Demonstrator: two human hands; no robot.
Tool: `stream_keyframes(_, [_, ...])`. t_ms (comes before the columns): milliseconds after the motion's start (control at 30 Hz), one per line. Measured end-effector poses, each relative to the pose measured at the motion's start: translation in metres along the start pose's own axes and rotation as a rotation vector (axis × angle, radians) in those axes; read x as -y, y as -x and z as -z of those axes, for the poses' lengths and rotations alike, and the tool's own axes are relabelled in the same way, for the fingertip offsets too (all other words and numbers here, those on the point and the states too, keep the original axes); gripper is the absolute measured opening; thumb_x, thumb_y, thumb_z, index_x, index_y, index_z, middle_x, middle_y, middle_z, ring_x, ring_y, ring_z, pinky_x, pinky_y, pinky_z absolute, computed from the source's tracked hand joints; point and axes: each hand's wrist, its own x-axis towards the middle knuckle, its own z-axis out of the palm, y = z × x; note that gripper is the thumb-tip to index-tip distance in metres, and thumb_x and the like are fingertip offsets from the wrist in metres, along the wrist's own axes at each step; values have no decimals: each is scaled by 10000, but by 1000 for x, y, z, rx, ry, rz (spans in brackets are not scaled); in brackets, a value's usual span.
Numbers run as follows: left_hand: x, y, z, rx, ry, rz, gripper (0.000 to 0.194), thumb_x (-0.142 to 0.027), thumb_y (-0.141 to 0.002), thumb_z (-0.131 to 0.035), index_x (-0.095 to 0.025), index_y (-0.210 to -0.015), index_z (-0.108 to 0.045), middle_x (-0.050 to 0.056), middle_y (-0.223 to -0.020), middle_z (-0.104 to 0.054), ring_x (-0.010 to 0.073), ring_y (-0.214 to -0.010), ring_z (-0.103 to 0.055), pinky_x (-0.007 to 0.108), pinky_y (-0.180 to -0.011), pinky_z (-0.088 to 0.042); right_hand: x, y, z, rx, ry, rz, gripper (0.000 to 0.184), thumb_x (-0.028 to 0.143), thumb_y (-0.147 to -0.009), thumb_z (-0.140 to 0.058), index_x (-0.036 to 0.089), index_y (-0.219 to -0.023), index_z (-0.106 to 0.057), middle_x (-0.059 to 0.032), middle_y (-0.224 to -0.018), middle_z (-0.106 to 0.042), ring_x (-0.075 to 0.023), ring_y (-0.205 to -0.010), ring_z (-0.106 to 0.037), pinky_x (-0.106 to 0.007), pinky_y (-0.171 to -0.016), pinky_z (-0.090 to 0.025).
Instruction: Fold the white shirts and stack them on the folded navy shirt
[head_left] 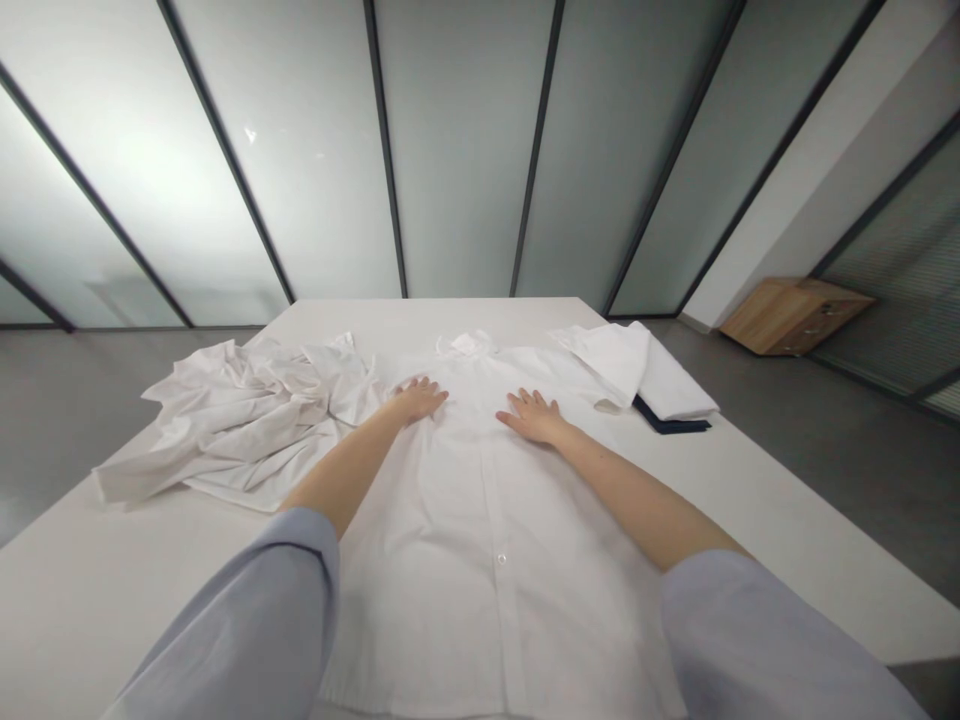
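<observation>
White shirt [480, 560] lies spread face up on the tabletop [787, 510], its collar at the far end and its button placket running toward the near edge. Both hands rest on its upper chest, well apart and open, palms down with fingers splayed: the left hand [420, 400] just left of the collar, the right hand [534, 416] to the collar's right. Neither pinches or grips; the flat palms seem placed to keep the thin cloth smooth without dragging it. A crumpled white garment [247, 420] sits heaped at left, just beside the shirt, apparently kept apart from the flattened one. At far right, a folded white garment [637, 370] lies on a dark navy cloth [670, 426], stacked compactly near the tabletop's edge. Beyond, a wooden cabinet [795, 316] stands on the floor before frosted glass panels [457, 150].
</observation>
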Motion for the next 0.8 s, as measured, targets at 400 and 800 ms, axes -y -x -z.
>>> stream_keyframes(400, [-45, 19, 5, -189, 5, 125, 531, -527, -929, -328, -186, -1268, -552, 153, -1307, -563, 312, -1226, -492, 466, -993, -388, 8, -52, -6, -134, -22, 42, 656, 599, -936, -319, 220, -1470, -354, -118, -1575, -223, -331, -1432, -184, -545, -1123, -152])
stream_keyframes(800, [0, 33, -8, -191, -11, 22, 496, -458, -952, -339, -203, -1347, -494, 117, -1500, -393, 269, -1387, -341, 438, -1122, -259, -113, -33, 33, -543, 138, -266, 391, 202, -882, -463, 73, -1232, -582, -236, -1314, -514, -332, -1249, -424, -456, -1034, -292])
